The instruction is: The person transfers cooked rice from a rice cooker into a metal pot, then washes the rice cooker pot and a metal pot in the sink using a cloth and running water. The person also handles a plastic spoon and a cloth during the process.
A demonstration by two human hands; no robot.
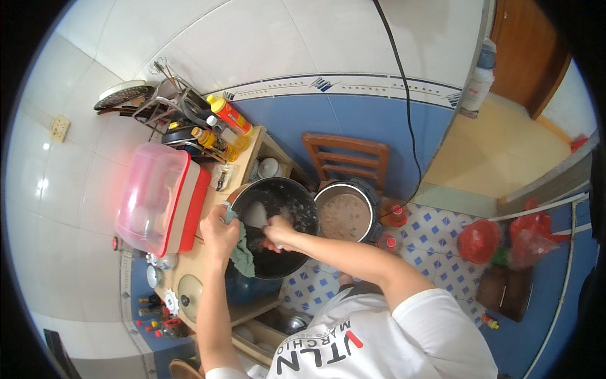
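My left hand (220, 237) grips the near-left rim of a large black pot (296, 258) through a folded green cloth (243, 258). The pot is tilted, its dark inside spotted with pale residue. Inside it, my right hand (280, 232) is closed on the handle of a pale spoon or rice paddle (256, 215), whose broad end lies against the pot's inner wall. Just right of the pot stands an electric cooker (375, 208) holding a brownish, porridge-like food (345, 218). Most of the spoon's handle is hidden by my fingers.
A wooden chair (348, 150) stands behind the cooker, with a black cord (408, 109) hanging nearby. On the counter are a red-and-pink lidded box (182, 203), several bottles (230, 118) and a glass lid (190, 289). Red-capped bottles (387, 242) stand on the floor near the cooker.
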